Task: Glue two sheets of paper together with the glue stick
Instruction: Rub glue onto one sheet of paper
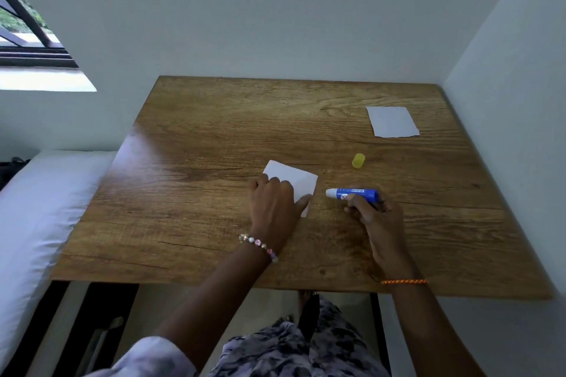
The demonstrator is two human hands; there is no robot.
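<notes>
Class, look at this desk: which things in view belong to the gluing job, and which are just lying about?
Belongs to the job:
near paper, under the left hand
far paper
glue stick, in the right hand
yellow cap, off

Just there:
white cushion
window

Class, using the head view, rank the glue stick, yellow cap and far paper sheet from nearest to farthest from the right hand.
1. Glue stick: held in the right hand.
2. Yellow cap: on the table just beyond it.
3. Far paper sheet: toward the back right.
</notes>
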